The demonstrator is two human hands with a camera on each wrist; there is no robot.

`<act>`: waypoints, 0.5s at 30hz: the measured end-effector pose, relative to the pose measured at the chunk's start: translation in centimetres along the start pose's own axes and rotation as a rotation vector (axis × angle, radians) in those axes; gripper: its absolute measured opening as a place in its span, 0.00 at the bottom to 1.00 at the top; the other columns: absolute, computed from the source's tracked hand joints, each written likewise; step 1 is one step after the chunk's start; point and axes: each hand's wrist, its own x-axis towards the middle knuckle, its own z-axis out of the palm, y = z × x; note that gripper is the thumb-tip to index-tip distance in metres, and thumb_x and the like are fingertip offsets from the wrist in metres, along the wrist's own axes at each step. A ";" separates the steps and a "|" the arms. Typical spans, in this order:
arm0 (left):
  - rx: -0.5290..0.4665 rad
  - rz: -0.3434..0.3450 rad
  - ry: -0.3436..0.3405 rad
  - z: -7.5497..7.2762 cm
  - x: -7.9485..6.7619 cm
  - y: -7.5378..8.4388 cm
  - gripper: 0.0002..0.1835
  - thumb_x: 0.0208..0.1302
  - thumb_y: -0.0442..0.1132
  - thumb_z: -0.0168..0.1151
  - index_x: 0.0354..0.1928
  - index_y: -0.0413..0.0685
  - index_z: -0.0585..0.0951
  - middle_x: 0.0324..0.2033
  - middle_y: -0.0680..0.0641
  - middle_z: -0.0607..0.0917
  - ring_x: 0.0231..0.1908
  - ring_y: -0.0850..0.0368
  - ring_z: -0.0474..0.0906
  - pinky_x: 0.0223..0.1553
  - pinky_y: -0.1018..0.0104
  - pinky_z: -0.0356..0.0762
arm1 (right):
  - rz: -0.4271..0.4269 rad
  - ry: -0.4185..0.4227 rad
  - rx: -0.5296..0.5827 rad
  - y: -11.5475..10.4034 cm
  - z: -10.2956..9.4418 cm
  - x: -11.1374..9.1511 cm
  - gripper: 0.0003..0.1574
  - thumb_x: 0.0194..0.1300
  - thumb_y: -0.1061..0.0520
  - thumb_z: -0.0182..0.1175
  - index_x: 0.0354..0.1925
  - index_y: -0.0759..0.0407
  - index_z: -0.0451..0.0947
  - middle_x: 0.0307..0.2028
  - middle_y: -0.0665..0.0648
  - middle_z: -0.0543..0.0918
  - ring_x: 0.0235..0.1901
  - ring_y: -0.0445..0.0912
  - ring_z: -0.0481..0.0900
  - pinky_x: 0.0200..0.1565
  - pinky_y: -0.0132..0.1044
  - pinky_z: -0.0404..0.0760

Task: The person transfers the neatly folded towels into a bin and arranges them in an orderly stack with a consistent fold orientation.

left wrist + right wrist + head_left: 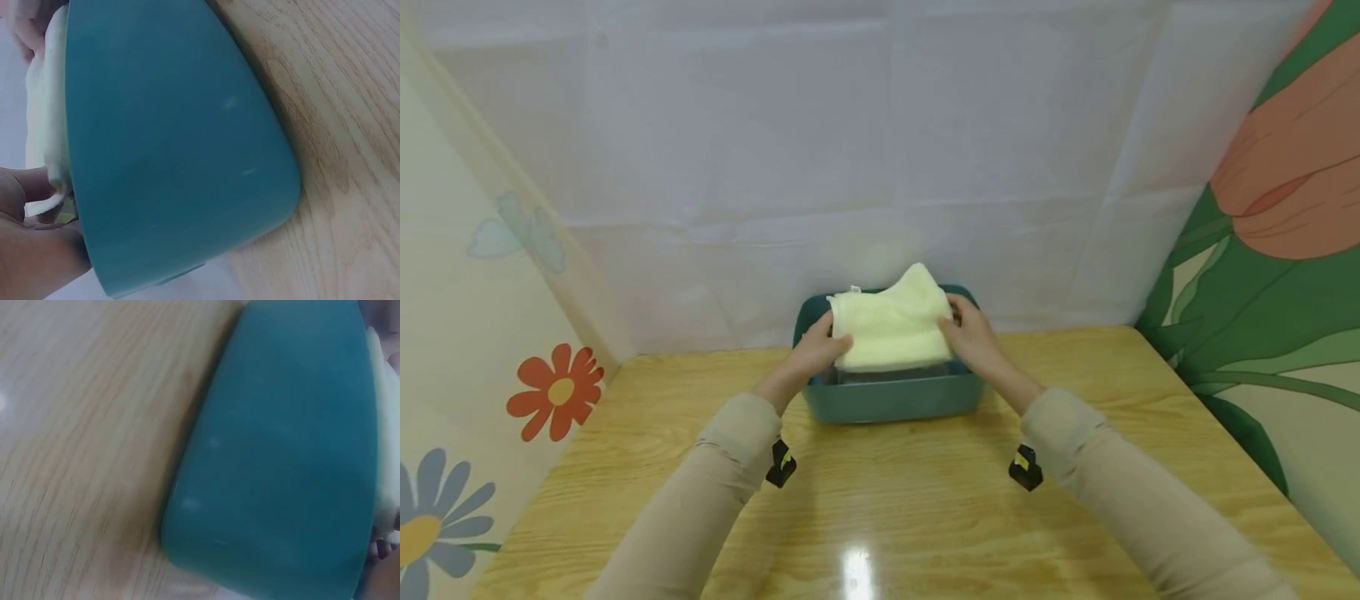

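Note:
A pale yellow folded towel (891, 325) lies over the opening of a teal bin (895, 402), with one corner sticking up at the back. My left hand (817, 346) pinches the towel's left end, thumb on top and fingers underneath. At the right end, my right hand (972, 336) grips it the same way. In the left wrist view the towel (55, 106) shows as a thick fold along the rim, beside my left hand (37, 244). The right wrist view shows mostly the bin's side (281, 456). Something greyish under the towel, inside the bin, is mostly hidden.
The bin stands on a wood-grain table (910, 508), close to a white cloth backdrop (850, 150) at the rear. Painted walls with flowers (559, 392) and large leaves (1285, 308) flank the table on both sides.

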 end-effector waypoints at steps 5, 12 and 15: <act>0.005 -0.002 0.034 0.4 0.2 -0.1 0.33 0.77 0.35 0.48 0.78 0.43 0.49 0.72 0.36 0.60 0.68 0.41 0.61 0.68 0.47 0.59 | 0.082 -0.002 -0.060 -0.1 0.8 -0.2 0.31 0.76 0.59 0.48 0.71 0.70 0.58 0.61 0.71 0.72 0.58 0.61 0.72 0.58 0.53 0.73; 0.051 -0.015 -0.002 0.8 0.5 -0.7 0.37 0.75 0.36 0.46 0.78 0.41 0.42 0.76 0.37 0.50 0.73 0.42 0.50 0.71 0.47 0.53 | 0.121 -0.026 -0.230 -0.1 1.2 -0.3 0.31 0.73 0.63 0.49 0.70 0.75 0.57 0.59 0.75 0.73 0.58 0.64 0.72 0.58 0.55 0.72; 0.056 -0.036 -0.033 0.8 0.3 -0.8 0.38 0.75 0.36 0.47 0.78 0.41 0.42 0.76 0.37 0.50 0.73 0.41 0.48 0.71 0.46 0.53 | 0.113 -0.047 -0.282 0.0 1.1 -0.3 0.31 0.73 0.64 0.50 0.69 0.76 0.58 0.61 0.75 0.72 0.63 0.65 0.68 0.69 0.55 0.59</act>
